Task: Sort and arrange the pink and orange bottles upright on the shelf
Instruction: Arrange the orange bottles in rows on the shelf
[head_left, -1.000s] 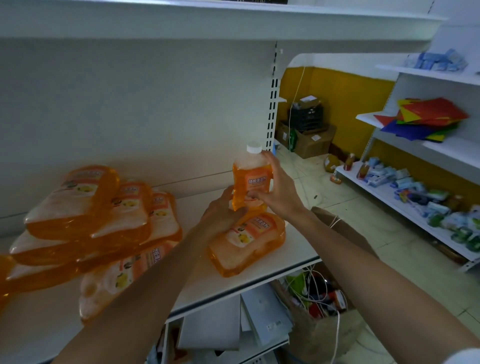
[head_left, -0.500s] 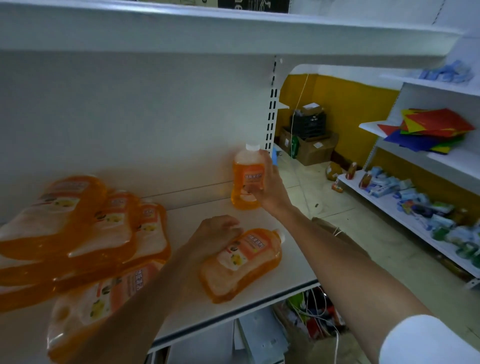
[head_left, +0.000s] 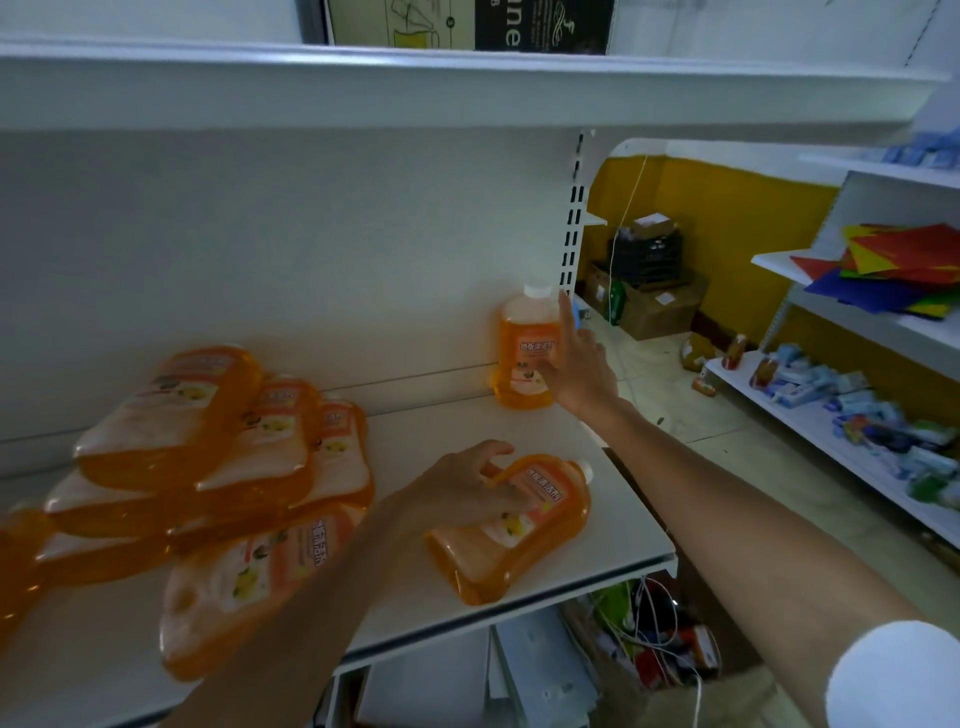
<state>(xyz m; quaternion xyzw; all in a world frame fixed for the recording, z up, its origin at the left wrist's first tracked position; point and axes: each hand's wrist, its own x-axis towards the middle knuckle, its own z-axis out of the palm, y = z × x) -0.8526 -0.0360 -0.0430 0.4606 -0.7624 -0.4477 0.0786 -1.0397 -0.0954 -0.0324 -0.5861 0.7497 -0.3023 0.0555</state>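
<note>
One orange bottle (head_left: 527, 353) stands upright with its white cap on top, right of centre in the frame, at the rear of the shelf (head_left: 618, 525) and close to the back wall (head_left: 311, 260). The step in hand looks like the handover from that bottle to the next. The right hand (head_left: 579, 364) reaches out on a long straight arm, fingers spread and straight, forefinger pointing up beside the cap, only touching the bottle's side. The left hand (head_left: 462, 491), low in the middle of the frame, curls thumb and fingers over the upper edge of a lying bottle (head_left: 511, 525), apparently gripping it. The next move probably calls for tipping it up and setting it beside the standing one. A heap of bottles (head_left: 208, 452) lies flat at left, unsorted.
</note>
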